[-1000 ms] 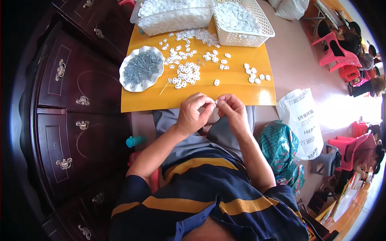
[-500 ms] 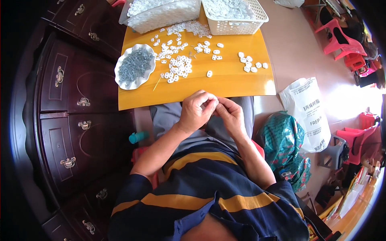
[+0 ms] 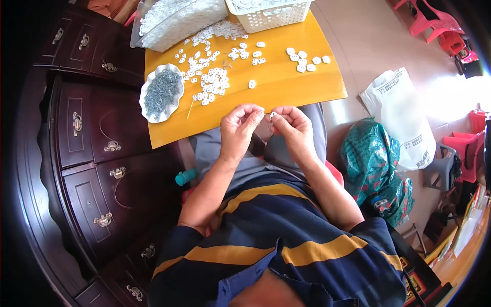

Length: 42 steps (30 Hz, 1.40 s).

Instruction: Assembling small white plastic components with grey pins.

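My left hand [image 3: 238,132] and my right hand [image 3: 293,132] are raised over my lap at the table's near edge, a small gap between their fingertips. Thumb and forefinger of the right one pinch a small white plastic piece [image 3: 273,115] with a dark hole in it. The left fingertips are pressed together on something tiny that I cannot make out. Beyond them, a single white two-hole piece [image 3: 251,84] lies on the yellow table [image 3: 286,88]. Left of it is a heap of similar white pieces [image 3: 214,82], with a thin yellowish stick [image 3: 190,109] beside it.
A wavy-rimmed white plate [image 3: 178,94] holds many thin grey metal pieces [image 3: 161,92]. At the back stand a clear bin [image 3: 181,31] and a cream basket [image 3: 271,19], both filled with white pieces. More pieces [image 3: 302,62] lie at right. Dark drawers [image 3: 82,123] flank the left; a green bag [image 3: 365,153] sits right.
My hands, which were touching at the fingertips, have drawn apart, and the white piece now shows in the right one. The whole view has turned slightly.
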Available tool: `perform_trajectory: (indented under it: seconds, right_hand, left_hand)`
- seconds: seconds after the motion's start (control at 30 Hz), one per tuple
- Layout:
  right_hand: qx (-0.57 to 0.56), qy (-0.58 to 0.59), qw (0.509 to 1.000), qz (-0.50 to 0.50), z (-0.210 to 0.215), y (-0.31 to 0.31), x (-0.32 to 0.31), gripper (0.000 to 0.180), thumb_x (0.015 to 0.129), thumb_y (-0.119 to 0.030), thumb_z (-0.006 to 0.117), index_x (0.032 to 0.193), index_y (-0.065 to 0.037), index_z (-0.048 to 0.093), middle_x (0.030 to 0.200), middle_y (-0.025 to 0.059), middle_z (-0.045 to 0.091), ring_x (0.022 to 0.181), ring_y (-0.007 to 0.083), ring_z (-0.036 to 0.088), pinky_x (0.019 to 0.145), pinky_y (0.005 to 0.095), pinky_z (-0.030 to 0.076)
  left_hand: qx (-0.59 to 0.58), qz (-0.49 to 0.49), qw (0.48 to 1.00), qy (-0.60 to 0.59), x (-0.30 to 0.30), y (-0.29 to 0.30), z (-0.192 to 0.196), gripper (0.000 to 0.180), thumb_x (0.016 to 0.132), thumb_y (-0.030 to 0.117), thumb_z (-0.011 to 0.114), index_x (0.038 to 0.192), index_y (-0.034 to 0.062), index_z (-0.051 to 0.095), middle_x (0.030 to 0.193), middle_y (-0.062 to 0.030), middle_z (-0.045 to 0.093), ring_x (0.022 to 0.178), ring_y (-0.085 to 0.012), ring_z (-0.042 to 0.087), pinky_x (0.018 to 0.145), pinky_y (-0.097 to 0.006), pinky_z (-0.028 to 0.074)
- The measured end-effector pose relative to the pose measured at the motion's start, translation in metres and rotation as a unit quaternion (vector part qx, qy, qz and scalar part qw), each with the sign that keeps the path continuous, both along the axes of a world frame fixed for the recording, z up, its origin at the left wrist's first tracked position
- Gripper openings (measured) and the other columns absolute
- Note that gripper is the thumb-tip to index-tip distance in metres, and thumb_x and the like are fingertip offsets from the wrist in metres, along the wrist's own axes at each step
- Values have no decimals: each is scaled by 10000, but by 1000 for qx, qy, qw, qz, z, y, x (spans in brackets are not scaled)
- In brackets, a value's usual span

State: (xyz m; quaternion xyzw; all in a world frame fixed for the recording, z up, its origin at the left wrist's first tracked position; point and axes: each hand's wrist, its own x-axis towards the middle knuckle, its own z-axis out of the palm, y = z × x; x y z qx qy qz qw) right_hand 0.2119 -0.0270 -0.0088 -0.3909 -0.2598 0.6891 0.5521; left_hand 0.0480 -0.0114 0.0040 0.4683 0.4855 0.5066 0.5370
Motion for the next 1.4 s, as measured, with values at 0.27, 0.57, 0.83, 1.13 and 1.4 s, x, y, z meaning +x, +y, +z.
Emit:
perform_trajectory:
  seconds: [0.27,0.57,0.83,1.13,1.4]
  right_hand:
    - [-2,12,1000,11,-5,-2,0,104,1008,-81,679,1092,-25,659,940,37,738,769,83,662,716,216,524]
    - [5,14,1000,1,-5,-1,-2,105,1002,-88,689,1086,-30,662,922,21,724,783,81,666,730,216,530]
    - [16,-3,1000,0,-5,-1,-1,94,995,-74,689,1068,-19,667,928,3,713,835,55,666,758,207,546]
    - [24,-40,999,-16,-6,-2,-4,81,981,-27,690,1056,5,689,907,-3,706,816,43,647,737,199,540]
    - [46,-94,994,-18,-5,-2,-4,69,977,-14,693,1039,15,700,881,-2,710,791,43,639,734,199,536]
  left_hand:
    - [-23,-27,999,-21,5,-1,6,58,983,35,701,1005,-18,707,915,-19,716,842,-82,658,787,-232,532]
    - [55,-47,990,121,2,1,5,79,996,60,695,984,-17,705,907,-15,708,828,-72,630,774,-226,518]
    - [110,-67,961,244,-2,7,20,68,972,45,686,956,-21,691,888,-59,700,819,-132,654,763,-270,522]
    - [144,-83,945,282,-1,9,28,45,952,23,679,935,-18,683,853,-90,679,763,-180,659,716,-293,522]
    - [171,-97,925,325,-1,12,34,34,913,18,696,903,-15,696,848,-125,698,711,-248,690,660,-340,547]
